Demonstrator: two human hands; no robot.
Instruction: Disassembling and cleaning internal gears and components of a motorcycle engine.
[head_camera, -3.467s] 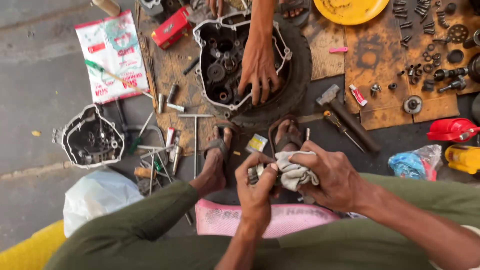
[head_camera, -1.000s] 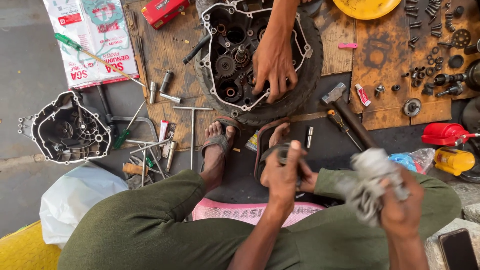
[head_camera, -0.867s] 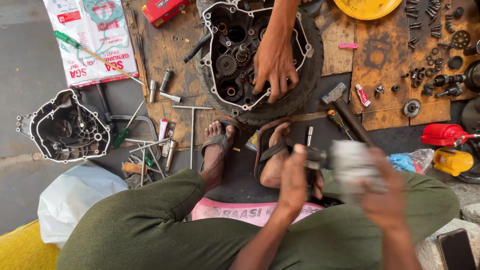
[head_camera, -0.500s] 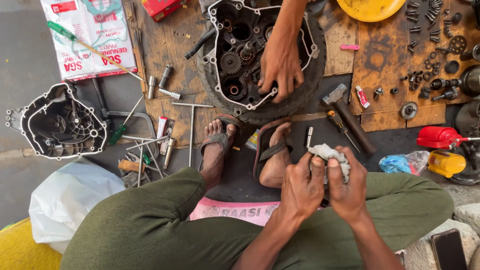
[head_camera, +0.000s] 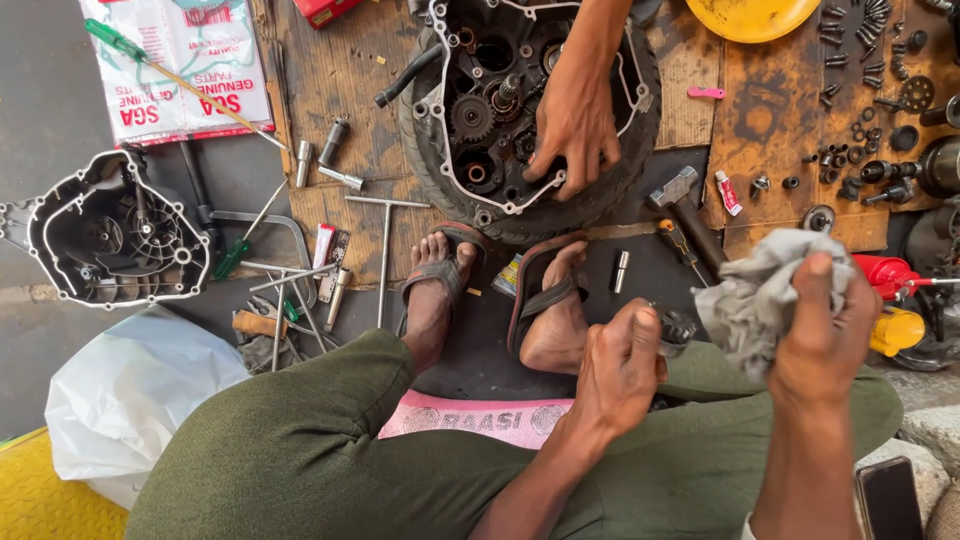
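Steel, dark with grease: a small gear part (head_camera: 676, 326) sits pinched at the fingertips of my left hand (head_camera: 618, 368), closed around it above my lap. My right hand (head_camera: 820, 325) is closed too, bunched around a grey rag (head_camera: 755, 295) that hangs just to the right of the part, near it but apart. The rag is the nearer of the two things to the gear's exposed end, which points right and a little away from me; what lies below my fingers is hidden, so I can only guess that its long axis runs that way too. Farther off, beyond my sandalled feet (head_camera: 545, 305), another person's hand (head_camera: 575, 120) rests on the open engine case (head_camera: 470, 110), set in a tyre on the wooden board (head_camera: 330, 90). A loose cover (head_camera: 110, 230) lies at far left among scattered tools.
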